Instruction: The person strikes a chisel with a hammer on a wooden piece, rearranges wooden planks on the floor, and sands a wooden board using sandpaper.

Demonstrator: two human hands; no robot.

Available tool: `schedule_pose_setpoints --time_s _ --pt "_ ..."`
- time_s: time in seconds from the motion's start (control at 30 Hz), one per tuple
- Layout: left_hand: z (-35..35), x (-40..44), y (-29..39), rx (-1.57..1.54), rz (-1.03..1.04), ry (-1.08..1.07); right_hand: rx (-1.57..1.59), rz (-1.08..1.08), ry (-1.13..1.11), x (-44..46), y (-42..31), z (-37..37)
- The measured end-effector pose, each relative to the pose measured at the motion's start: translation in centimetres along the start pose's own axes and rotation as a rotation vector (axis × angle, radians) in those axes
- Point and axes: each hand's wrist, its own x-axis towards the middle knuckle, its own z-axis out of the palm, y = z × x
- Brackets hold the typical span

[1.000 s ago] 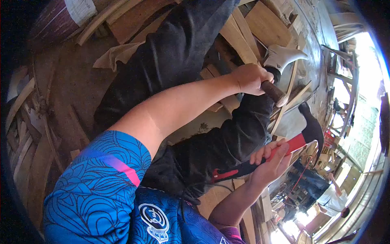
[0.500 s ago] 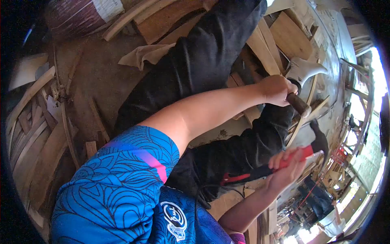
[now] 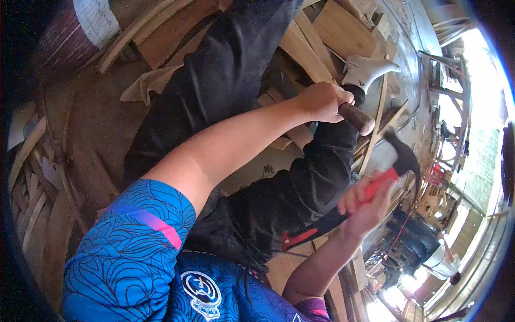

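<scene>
Your hammer point(image 3: 388, 177) has a dark claw head, a red neck and a black handle with red trim toward its lower end; it slants across the view, gripped in your right hand point(image 3: 367, 206). Its head is slightly blurred (the neck too), and the blunt face sits near the wooden handle point(image 3: 355, 117), apart from it in this view. That one is a short, round, brown piece with a pale, worn-looking butt, tilted so the butt faces the hammer head. Your left fist point(image 3: 325, 102) wraps it, hiding its other end.
</scene>
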Motion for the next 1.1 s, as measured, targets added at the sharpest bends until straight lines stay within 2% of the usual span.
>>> schedule_pose_setpoints --time_s 0.07,0.17,0.2,0.27,0.3,0.37,0.4,0.5,0.53,0.6,0.7,0.73,0.77,0.83,0.87,0.93,0.97,1.03,1.07,1.1 --pt "-0.1 -0.2 0.1 0.01 -0.033 -0.024 0.056 -0.136 0.109 -0.2 -0.6 0.0" --pt "0.2 -0.1 -0.1 0.019 0.022 0.043 0.129 -0.177 0.132 -0.1 1.2 0.5" --pt "0.2 -0.1 -0.2 0.01 0.028 0.035 0.048 -0.04 0.074 0.1 1.9 1.1" --pt "0.3 -0.1 -0.3 0.023 0.058 0.012 0.002 0.038 -0.053 0.1 2.1 0.6" --pt "0.0 0.2 -0.2 0.027 0.061 0.012 -0.004 0.062 -0.046 -0.2 1.3 0.3" --pt "-0.6 -0.3 0.7 0.028 -0.027 -0.048 0.024 -0.015 0.06 -0.9 0.1 0.2" --pt "-0.6 -0.4 0.6 0.013 -0.022 -0.04 0.13 -0.106 0.076 -0.9 0.1 -0.3" --pt "-0.1 -0.2 0.5 0.051 -0.035 -0.039 0.256 -0.193 0.102 -0.7 0.3 -0.5" --pt "0.0 0.0 0.4 0.042 -0.025 -0.04 0.175 -0.143 0.116 -0.7 0.8 0.9" --pt "0.0 -0.1 0.2 0.041 -0.008 -0.043 0.02 0.083 -0.067 0.5 1.6 1.1" --pt "-0.1 0.1 -0.2 0.05 -0.009 -0.059 0.076 0.082 -0.011 -0.1 0.1 0.3" --pt "-0.1 -0.2 -0.1 0.05 -0.024 -0.062 0.12 -0.002 0.068 -0.5 0.0 0.3" --pt "-0.1 -0.1 -0.1 0.058 -0.011 -0.031 0.119 0.006 0.067 -0.6 0.2 0.3" --pt "0.0 -0.3 -0.1 0.073 -0.02 -0.048 0.231 -0.181 0.116 -0.5 0.7 0.4" --pt "0.1 0.0 -0.1 0.084 -0.021 -0.062 0.187 -0.134 0.127 -0.3 1.6 1.3" --pt "0.3 0.0 -0.4 0.049 -0.009 -0.072 0.046 0.085 -0.064 0.1 1.4 1.8" --pt "0.5 0.0 -0.5 0.07 -0.008 -0.088 0.013 0.112 -0.057 0.2 0.9 1.1" --pt "0.1 0.5 0.0 0.054 -0.008 -0.07 0.082 0.093 0.033 -0.4 0.0 0.3" --pt "-0.3 -0.1 0.4 0.04 -0.019 -0.057 0.303 -0.122 0.016 -0.3 0.8 -0.6" --pt "-0.4 -0.2 0.4 0.06 -0.017 -0.073 0.305 -0.12 0.014 -0.1 1.4 -0.4"
